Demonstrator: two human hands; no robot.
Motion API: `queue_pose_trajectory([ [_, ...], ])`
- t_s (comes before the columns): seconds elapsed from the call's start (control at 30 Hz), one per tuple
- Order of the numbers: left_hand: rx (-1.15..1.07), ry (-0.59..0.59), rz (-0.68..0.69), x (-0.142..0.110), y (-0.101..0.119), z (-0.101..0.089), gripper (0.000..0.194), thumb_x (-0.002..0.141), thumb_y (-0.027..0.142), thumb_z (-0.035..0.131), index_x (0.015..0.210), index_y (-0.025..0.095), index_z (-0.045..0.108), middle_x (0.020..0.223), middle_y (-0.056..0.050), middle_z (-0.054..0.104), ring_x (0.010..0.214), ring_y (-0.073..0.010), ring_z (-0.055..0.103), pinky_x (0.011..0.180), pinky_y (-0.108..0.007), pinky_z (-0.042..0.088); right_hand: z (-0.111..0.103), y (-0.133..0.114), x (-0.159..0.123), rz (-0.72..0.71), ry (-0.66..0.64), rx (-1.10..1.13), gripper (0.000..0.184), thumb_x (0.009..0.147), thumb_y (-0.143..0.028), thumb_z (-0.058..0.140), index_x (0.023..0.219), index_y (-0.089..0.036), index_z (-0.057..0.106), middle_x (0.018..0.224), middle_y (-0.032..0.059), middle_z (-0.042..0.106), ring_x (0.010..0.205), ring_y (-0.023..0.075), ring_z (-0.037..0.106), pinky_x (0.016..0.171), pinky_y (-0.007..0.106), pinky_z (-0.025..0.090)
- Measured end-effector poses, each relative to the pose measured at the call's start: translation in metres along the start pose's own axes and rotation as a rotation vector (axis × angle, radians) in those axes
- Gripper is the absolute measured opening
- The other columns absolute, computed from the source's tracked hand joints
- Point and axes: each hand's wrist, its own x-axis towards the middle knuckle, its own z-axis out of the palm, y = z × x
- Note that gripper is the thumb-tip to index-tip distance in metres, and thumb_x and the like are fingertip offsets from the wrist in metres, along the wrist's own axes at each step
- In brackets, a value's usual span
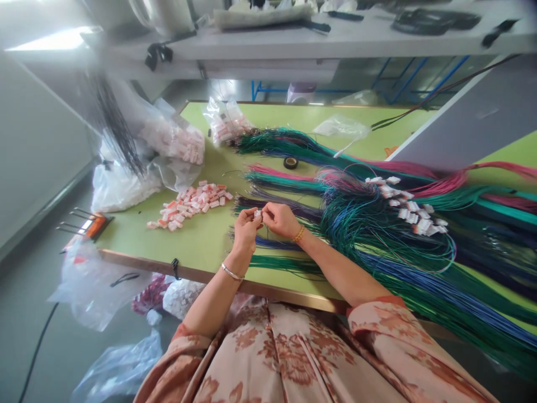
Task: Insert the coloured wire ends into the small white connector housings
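My left hand (pixel 244 230) pinches a small white plastic connector (pixel 257 214) between thumb and fingertips above the table. My right hand (pixel 283 220) is closed right beside it, its fingertips meeting at the connector's right side; whatever they grip is too small to make out. Under and around both hands lie bundles of dark wires (pixel 289 207), their ends pointing left. To the left is a loose pile of white and orange connectors (pixel 195 202). On the right, a tangle of green wires (pixel 346 215) lies with several connectors (pixel 413 211) at its end.
Bags of connectors (pixel 180 140) and a smaller bag (pixel 226 123) stand at the back left. A roll of black tape (pixel 290 163) lies behind the hands. An orange holder with metal prongs (pixel 97 226) is at the left corner. A raised shelf (pixel 285 47) crosses behind the table.
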Motion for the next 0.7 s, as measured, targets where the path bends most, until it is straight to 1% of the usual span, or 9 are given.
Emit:
queue_pose_trajectory([
  [0.1,0.009,-0.009,-0.023,0.001,-0.001,0.001,0.039,0.052,0.021,0.088,0.081,0.016,0.063,0.072,0.000,0.067,0.063,-0.0081,0.057,0.064,-0.023,0.042,0.000,-0.002,-0.002,-0.044,0.020,-0.059,0.017,0.083,-0.027,0.049,0.070,-0.018,0.056,0.066,0.0028,0.061,0.057,0.0116,0.045,0.058,0.025,0.033],
  [0.23,-0.074,-0.061,-0.083,0.005,0.003,-0.001,0.038,0.053,0.017,0.088,0.083,0.015,0.064,0.077,-0.002,0.070,0.067,-0.0097,0.061,0.066,-0.025,0.043,-0.006,0.002,-0.001,0.000,-0.020,0.089,0.020,0.084,-0.031,0.050,0.072,-0.017,0.059,0.062,0.0000,0.060,0.053,0.0099,0.044,0.054,0.023,0.033],
  [0.37,-0.151,-0.047,-0.091,0.014,0.006,-0.004,0.032,0.058,0.011,0.083,0.084,0.016,0.064,0.085,-0.003,0.072,0.070,-0.0088,0.061,0.068,-0.024,0.045,-0.028,0.020,0.026,0.030,-0.075,0.155,0.023,0.084,-0.034,0.052,0.081,-0.015,0.066,0.067,0.0008,0.065,0.058,0.0108,0.052,0.058,0.022,0.040],
  [0.4,-0.164,-0.047,-0.088,0.015,0.006,-0.005,0.031,0.059,0.010,0.082,0.084,0.016,0.064,0.086,-0.004,0.072,0.070,-0.0086,0.061,0.068,-0.024,0.045,-0.036,0.028,0.038,0.035,-0.051,0.126,0.024,0.085,-0.033,0.052,0.086,-0.015,0.068,0.073,0.0023,0.068,0.063,0.0119,0.055,0.062,0.022,0.042],
  [0.43,-0.175,-0.049,-0.086,0.017,0.006,-0.006,0.030,0.060,0.010,0.081,0.084,0.016,0.064,0.087,-0.004,0.072,0.071,-0.0085,0.061,0.068,-0.023,0.046,-0.043,0.036,0.051,0.074,0.017,0.062,0.025,0.086,-0.032,0.051,0.087,-0.014,0.069,0.076,0.0039,0.069,0.067,0.0131,0.058,0.064,0.023,0.043],
  [0.47,-0.183,-0.054,-0.088,0.017,0.005,-0.006,0.030,0.061,0.009,0.081,0.085,0.016,0.064,0.088,-0.004,0.072,0.071,-0.0085,0.061,0.068,-0.023,0.046,-0.049,0.046,0.064,0.139,0.071,-0.044,0.025,0.086,-0.030,0.051,0.087,-0.014,0.070,0.079,0.0055,0.071,0.069,0.0143,0.060,0.067,0.024,0.044],
  [0.5,-0.191,-0.062,-0.092,0.018,0.005,-0.006,0.029,0.061,0.009,0.080,0.085,0.016,0.064,0.088,-0.004,0.072,0.071,-0.0084,0.061,0.068,-0.023,0.046,-0.053,0.055,0.077,0.208,0.079,-0.167,0.024,0.085,-0.028,0.053,0.087,-0.014,0.072,0.081,0.0069,0.072,0.072,0.0158,0.061,0.069,0.025,0.044],
  [0.6,-0.204,-0.082,-0.113,0.016,0.001,-0.006,0.029,0.062,0.010,0.080,0.085,0.015,0.064,0.087,-0.005,0.072,0.070,-0.0081,0.060,0.066,-0.022,0.045,-0.058,0.079,0.106,0.360,0.022,-0.445,0.022,0.083,-0.023,0.056,0.089,-0.016,0.075,0.088,0.0089,0.074,0.083,0.0197,0.064,0.076,0.028,0.045],
  [0.7,-0.193,-0.097,-0.125,0.015,-0.002,-0.007,0.029,0.063,0.012,0.081,0.086,0.015,0.064,0.088,-0.006,0.071,0.070,-0.0085,0.059,0.066,-0.023,0.045,-0.053,0.091,0.117,0.378,-0.065,-0.547,0.022,0.083,-0.025,0.057,0.092,-0.019,0.076,0.094,0.0082,0.074,0.087,0.0203,0.064,0.077,0.028,0.044],
])
